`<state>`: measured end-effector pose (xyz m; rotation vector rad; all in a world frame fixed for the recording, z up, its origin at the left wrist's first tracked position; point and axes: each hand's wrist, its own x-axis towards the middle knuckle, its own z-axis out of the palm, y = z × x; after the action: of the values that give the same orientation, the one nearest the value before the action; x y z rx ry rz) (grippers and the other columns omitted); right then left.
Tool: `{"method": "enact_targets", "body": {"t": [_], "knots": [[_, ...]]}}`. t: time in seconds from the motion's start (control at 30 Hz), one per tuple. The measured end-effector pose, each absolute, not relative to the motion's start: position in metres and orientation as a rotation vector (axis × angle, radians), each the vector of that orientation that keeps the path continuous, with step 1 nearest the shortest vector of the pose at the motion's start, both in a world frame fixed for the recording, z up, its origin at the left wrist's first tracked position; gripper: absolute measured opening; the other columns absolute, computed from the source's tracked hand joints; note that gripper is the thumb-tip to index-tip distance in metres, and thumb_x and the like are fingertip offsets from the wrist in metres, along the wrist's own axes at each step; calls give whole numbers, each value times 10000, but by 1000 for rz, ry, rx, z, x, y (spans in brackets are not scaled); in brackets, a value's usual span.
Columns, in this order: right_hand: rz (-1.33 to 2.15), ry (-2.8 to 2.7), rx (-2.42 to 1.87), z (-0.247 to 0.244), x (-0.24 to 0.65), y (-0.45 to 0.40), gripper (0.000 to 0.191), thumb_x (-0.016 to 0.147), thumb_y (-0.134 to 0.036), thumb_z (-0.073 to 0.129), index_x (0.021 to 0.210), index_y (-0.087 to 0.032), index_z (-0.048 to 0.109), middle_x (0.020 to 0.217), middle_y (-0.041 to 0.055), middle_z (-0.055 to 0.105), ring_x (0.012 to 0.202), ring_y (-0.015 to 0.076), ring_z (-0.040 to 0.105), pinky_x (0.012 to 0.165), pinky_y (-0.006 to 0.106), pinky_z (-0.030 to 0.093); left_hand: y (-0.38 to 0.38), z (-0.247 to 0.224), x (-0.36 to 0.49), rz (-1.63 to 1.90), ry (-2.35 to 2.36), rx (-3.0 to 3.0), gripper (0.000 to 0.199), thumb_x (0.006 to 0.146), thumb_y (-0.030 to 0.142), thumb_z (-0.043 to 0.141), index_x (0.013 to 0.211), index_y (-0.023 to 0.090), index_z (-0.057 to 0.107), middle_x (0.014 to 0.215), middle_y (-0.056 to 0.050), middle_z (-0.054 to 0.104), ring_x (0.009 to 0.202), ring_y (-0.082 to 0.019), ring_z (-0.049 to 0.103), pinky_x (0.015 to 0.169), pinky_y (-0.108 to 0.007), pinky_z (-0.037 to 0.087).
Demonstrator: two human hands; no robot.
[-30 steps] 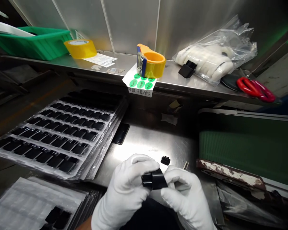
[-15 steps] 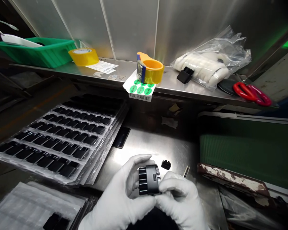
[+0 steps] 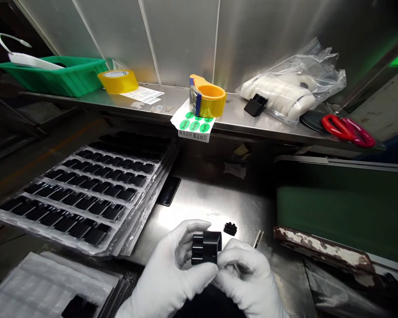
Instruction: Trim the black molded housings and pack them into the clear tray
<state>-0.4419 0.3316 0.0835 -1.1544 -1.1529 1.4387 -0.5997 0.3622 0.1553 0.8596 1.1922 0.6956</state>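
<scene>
A black plastic connector housing (image 3: 206, 248) with rounded barrels on its left side is held above the steel worktop. My left hand (image 3: 172, 269), in a white glove, grips it with the thumb at its lower edge and the fingers behind it. At the housing's right edge is my gloved right hand (image 3: 247, 274), with thumb and fingers pinched together; whatever they hold is hidden. A small black plastic piece (image 3: 230, 228) lies on the worktop just beyond the hands. Near the right hand lies a thin tweezers-like tool (image 3: 258, 239).
Stacked clear trays (image 3: 86, 194) of black parts stand left, with a phone (image 3: 169, 191) alongside. A green conveyor belt (image 3: 345, 207) runs on the right. Along the shelf (image 3: 172, 115) are a tape dispenser (image 3: 212, 104), a green bin (image 3: 63, 77), bagged gloves (image 3: 281, 95) and red-handled scissors (image 3: 348, 130).
The housing has turned in my left hand, so the slot on its face has moved down and right. My right hand stays pinched beside it. The view has shifted slightly.
</scene>
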Motion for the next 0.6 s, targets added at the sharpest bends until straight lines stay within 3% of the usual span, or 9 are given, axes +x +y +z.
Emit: {"method": "enact_targets", "body": {"t": [0.13, 0.23, 0.4, 0.5, 0.6], "knots": [[1665, -857, -1070, 90, -445, 330, 151, 652, -185, 786, 785, -224, 726, 667, -32, 511, 588, 92, 436, 567, 236, 362, 360, 146, -603, 699, 1141, 910, 378, 700, 71, 742, 1029, 215, 622, 883, -15, 703, 817, -182, 664, 719, -245, 550], [1798, -637, -911, 91, -449, 329, 223, 675, -331, 792, 803, -171, 704, 575, -56, 414, 521, 65, 325, 512, 225, 276, 359, 139, -606, 782, 1092, 1140, 302, 739, 54, 691, 980, 234, 684, 924, -27, 708, 850, -206, 673, 763, -289, 555], [1884, -410, -779, 82, -455, 332, 372, 759, -406, 713, 569, -166, 502, 439, -78, 364, 397, 44, 254, 431, 231, 169, 365, 119, -609, 1000, 974, 1742, 349, 718, 7, 661, 953, 248, 753, 1094, -78, 691, 1078, -270, 602, 996, -375, 440], [1845, -424, -892, 78, -456, 332, 373, 708, -409, 750, 578, -167, 499, 435, -84, 366, 410, 45, 249, 446, 227, 177, 368, 113, -606, 871, 1056, 1435, 498, 679, 62, 733, 1129, 261, 654, 1142, -77, 651, 1086, -284, 586, 976, -410, 452], [1621, -658, -1188, 75, -456, 330, 339, 699, -396, 744, 582, -151, 541, 532, -51, 402, 499, 70, 318, 493, 235, 233, 368, 110, -602, 674, 1059, 987, 628, 668, 145, 777, 1228, 266, 520, 1061, -50, 641, 1002, -258, 600, 885, -390, 495]]}}
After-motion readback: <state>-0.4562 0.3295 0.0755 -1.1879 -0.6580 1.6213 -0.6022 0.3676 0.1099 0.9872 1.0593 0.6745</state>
